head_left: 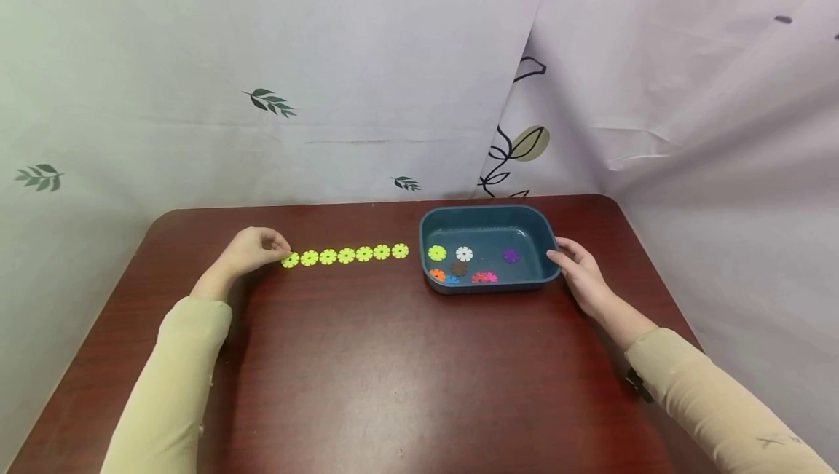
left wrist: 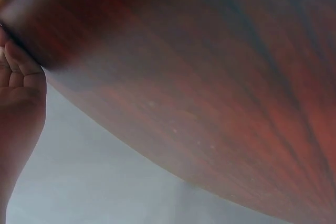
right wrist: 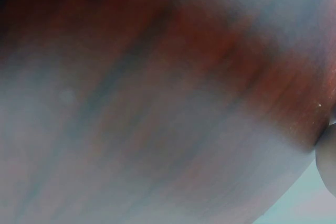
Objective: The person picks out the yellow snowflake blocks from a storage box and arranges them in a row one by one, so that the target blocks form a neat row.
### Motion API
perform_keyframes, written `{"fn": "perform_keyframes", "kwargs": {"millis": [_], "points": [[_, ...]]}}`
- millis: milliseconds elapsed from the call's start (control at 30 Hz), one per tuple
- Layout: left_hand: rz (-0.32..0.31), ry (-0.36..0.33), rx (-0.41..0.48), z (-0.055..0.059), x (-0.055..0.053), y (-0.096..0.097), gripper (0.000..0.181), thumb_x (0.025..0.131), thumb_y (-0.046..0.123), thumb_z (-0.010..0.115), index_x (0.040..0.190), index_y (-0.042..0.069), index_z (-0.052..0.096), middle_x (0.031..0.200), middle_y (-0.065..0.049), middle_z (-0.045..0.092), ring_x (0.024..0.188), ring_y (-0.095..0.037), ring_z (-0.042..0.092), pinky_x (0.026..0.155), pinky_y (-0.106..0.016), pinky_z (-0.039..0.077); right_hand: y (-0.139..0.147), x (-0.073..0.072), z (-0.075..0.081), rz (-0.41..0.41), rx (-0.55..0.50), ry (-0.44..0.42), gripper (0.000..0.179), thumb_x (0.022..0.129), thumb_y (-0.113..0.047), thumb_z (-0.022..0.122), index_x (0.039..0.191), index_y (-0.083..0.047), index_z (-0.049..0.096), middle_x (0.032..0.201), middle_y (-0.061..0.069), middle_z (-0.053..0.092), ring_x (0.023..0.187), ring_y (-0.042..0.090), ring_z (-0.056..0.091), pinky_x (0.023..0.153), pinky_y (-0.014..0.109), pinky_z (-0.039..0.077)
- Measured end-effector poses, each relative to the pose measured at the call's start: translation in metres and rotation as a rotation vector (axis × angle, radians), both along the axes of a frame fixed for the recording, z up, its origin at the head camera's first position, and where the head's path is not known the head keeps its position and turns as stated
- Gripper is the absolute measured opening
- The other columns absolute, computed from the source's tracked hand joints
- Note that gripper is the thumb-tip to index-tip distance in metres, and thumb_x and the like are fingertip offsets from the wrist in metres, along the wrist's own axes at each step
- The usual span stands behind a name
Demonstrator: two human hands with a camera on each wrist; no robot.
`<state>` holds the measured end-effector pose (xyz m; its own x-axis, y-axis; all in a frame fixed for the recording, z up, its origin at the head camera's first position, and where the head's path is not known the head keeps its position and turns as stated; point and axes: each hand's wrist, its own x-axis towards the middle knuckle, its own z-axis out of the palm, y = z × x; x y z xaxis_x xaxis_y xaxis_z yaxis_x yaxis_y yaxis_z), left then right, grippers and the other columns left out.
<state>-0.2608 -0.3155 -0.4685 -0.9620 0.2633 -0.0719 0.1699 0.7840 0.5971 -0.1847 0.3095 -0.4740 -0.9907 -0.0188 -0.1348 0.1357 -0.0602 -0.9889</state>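
Note:
My left hand [head_left: 254,250] is at the left end of a row of yellow-green snowflake discs, its thumb and fingertips pinching the leftmost snowflake disc [head_left: 290,261]. Several more yellow-green snowflake discs [head_left: 346,255] run rightward from it in a nearly straight line on the table. With thumb on the rim, my right hand [head_left: 582,274] grips the right end of a dark blue plastic basin [head_left: 488,287]. In the left wrist view, part of the left hand [left wrist: 21,77] shows at the edge; its fingertips are cut off.
Inside the basin lie a yellow-green disc [head_left: 437,253], a white disc [head_left: 464,254], a purple disc [head_left: 511,255], a brown disc [head_left: 458,268], and orange, blue, red and pink ones. The reddish-brown table [head_left: 393,372] ends at a patterned curtain [head_left: 341,95] behind.

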Motion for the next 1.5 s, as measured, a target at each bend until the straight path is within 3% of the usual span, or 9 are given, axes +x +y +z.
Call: {"fn": "perform_keyframes", "kwargs": {"millis": [733, 900, 1167, 1333, 1500], "points": [[0.001, 0.005, 0.012, -0.002, -0.002, 0.003, 0.014, 0.097, 0.016, 0.075, 0.099, 0.002, 0.079, 0.088, -0.006, 0.077, 0.08, -0.007, 0.064, 0.078, -0.027, 0.051, 0.003, 0.002, 0.001, -0.006, 0.008, -0.019, 0.031, 0.109, -0.011, 0.058, 0.138, -0.004, 0.049, 0.106, -0.015, 0.069, 0.095, -0.002, 0.068, 0.085, 0.012, 0.055], [0.005, 0.002, 0.018, -0.001, -0.003, 0.003, 0.017, 0.1, 0.016, 0.072, 0.104, 0.001, 0.079, 0.096, -0.011, 0.078, 0.088, -0.013, 0.067, 0.083, -0.032, 0.053, 0.003, 0.001, 0.0, 0.0, 0.014, -0.01, 0.034, 0.108, -0.011, 0.058, 0.139, -0.002, 0.048, 0.106, -0.015, 0.069, 0.094, -0.002, 0.068, 0.085, 0.012, 0.056], [0.031, -0.006, 0.047, 0.006, -0.007, 0.009, 0.02, 0.103, 0.016, 0.068, 0.111, 0.001, 0.078, 0.108, -0.016, 0.078, 0.094, -0.013, 0.068, 0.082, -0.023, 0.053, 0.001, 0.002, -0.002, 0.0, 0.009, -0.002, 0.026, 0.108, -0.01, 0.058, 0.133, -0.008, 0.053, 0.105, -0.015, 0.069, 0.094, -0.002, 0.068, 0.086, 0.012, 0.055], [0.029, 0.005, 0.061, 0.013, -0.012, 0.018, 0.021, 0.104, 0.018, 0.068, 0.113, 0.001, 0.077, 0.112, -0.018, 0.077, 0.099, -0.02, 0.068, 0.087, -0.03, 0.054, 0.0, 0.0, -0.002, -0.002, 0.016, 0.002, 0.022, 0.108, -0.01, 0.058, 0.13, -0.011, 0.055, 0.105, -0.015, 0.069, 0.094, -0.002, 0.068, 0.086, 0.012, 0.056], [0.033, 0.021, 0.066, 0.021, -0.016, 0.028, 0.023, 0.105, 0.019, 0.067, 0.115, 0.0, 0.076, 0.114, -0.021, 0.075, 0.106, -0.032, 0.067, 0.095, -0.042, 0.053, 0.001, 0.0, -0.001, 0.003, 0.029, -0.004, 0.03, 0.109, -0.011, 0.058, 0.137, -0.005, 0.051, 0.105, -0.015, 0.068, 0.094, -0.002, 0.067, 0.086, 0.011, 0.055]]}}
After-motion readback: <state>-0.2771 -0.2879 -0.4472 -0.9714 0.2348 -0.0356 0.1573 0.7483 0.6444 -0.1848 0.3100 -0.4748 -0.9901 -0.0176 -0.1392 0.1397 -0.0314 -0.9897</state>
